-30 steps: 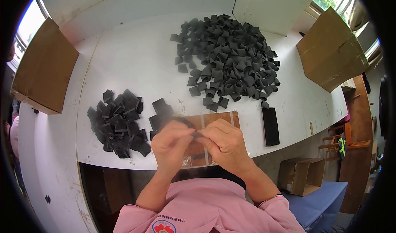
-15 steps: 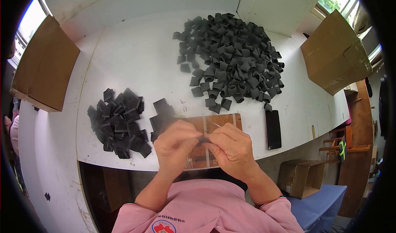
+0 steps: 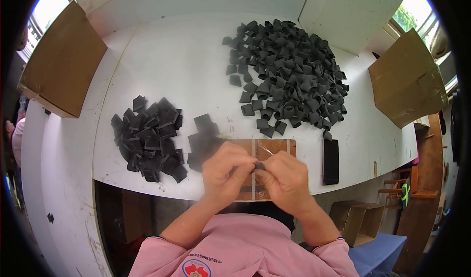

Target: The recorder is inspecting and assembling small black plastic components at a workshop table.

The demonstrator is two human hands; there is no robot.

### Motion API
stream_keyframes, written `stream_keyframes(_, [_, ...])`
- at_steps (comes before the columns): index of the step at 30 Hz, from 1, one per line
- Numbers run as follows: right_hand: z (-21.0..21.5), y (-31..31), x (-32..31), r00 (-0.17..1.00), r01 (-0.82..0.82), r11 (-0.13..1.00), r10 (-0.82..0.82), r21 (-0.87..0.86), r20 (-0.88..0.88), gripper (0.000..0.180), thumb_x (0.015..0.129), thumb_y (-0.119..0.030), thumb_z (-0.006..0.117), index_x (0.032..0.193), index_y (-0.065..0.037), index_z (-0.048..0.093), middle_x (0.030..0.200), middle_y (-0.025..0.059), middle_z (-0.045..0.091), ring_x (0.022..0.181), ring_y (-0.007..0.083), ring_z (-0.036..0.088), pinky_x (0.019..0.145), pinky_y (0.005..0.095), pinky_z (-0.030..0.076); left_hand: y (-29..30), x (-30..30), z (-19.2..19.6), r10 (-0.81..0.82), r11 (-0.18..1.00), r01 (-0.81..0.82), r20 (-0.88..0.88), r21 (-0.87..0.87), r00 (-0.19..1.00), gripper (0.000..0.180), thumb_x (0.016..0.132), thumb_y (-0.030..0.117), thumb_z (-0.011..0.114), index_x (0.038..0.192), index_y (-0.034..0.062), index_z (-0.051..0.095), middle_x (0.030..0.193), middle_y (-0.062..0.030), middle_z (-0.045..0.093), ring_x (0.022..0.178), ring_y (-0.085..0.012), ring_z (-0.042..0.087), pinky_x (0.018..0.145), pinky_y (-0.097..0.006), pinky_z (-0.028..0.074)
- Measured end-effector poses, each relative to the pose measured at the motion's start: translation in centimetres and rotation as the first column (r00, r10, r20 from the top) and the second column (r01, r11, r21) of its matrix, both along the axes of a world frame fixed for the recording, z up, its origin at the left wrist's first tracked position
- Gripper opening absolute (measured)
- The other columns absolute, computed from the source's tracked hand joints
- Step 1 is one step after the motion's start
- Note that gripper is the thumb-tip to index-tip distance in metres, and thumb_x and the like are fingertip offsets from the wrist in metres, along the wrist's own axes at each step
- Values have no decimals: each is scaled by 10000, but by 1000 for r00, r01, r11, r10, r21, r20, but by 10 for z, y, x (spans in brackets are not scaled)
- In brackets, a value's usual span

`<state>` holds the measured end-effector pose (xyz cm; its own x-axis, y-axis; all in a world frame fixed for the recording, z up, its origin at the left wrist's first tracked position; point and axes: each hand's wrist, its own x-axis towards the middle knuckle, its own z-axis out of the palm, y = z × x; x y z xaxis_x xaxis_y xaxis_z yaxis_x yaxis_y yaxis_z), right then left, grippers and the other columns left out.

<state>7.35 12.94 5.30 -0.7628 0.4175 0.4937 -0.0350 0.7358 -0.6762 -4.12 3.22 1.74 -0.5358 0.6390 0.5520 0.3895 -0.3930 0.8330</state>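
My left hand (image 3: 224, 171) and my right hand (image 3: 287, 181) meet fingertip to fingertip, both closed on one small black fabric piece (image 3: 259, 165). Most of that piece is hidden by my fingers. A thin shiny tool (image 3: 266, 150) sticks out above my right hand; its kind cannot be made out. Beneath both hands lies a brown board (image 3: 287, 144) with pale strips across it. Several flat black pieces (image 3: 198, 142) lie just left of the board, partly behind my left hand.
To the left is a heap of flat black pieces (image 3: 149, 137). A larger pile of black tube-shaped pieces (image 3: 289, 71) covers the far right. A dark phone (image 3: 331, 161) lies right of the board. Cardboard boxes (image 3: 66, 58) stand at both sides; another box (image 3: 360, 215) sits below the table edge.
The whole view has shifted, so the tabletop things appear farther right. My hands remain together on the black piece, which now shows as a smaller, rounder bit between my fingertips.
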Motion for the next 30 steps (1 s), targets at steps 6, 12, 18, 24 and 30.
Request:
stream_keyframes(6, [7, 59, -7, 973, 52, 705, -195, -707, -123, 209, 878, -142, 483, 974, 27, 562, 659, 33, 564, 545, 52, 459, 485, 170, 367, 19, -84, -91, 581, 537, -692, -384, -483, 718, 158, 760, 73, 569, 893, -13, 564, 954, -169, 518, 896, -331, 493, 748, -385, 423])
stream_keyframes(12, [-40, 6, 32, 972, 234, 595, -125, -769, 199, 202, 865, -144, 508, 929, 31, 586, 669, 23, 571, 570, 49, 484, 510, 171, 392, 17, -124, -120, 407, 448, -632, -485, -633, 774, 125, 736, 85, 597, 797, 0, 530, 899, -173, 484, 944, -350, 461, 770, -425, 405])
stream_keyframes(18, [-48, -37, 36, 954, 158, 771, 41, -617, 296, 162, 783, -98, 583, 901, 12, 594, 679, 83, 580, 620, 130, 555, 573, 250, 441, -13, -66, -52, 301, 886, -137, 323, -443, 897, 78, 754, -4, 597, 774, 18, 525, 623, 5, 532, 542, -52, 485, 496, -182, 379])
stream_keyframes(24, [-48, -52, 20, 994, 107, 451, -82, -886, 78, 164, 808, -125, 590, 902, 10, 579, 730, 25, 584, 632, 90, 525, 580, 216, 426, -41, 16, -15, -9, 873, 357, 722, -332, 692, 247, 710, -76, 631, 888, 26, 494, 765, -4, 555, 639, -47, 517, 560, -175, 425])
stream_keyframes(30, [-49, -40, 34, 987, -131, -94, -110, -987, -121, 132, 830, -146, 579, 856, -17, 575, 754, 33, 593, 658, 83, 542, 606, 219, 448, -41, 33, -15, -179, 892, 451, 882, -42, 436, 272, 749, 67, 600, 989, -19, 505, 786, -68, 575, 641, -114, 568, 557, -203, 459])
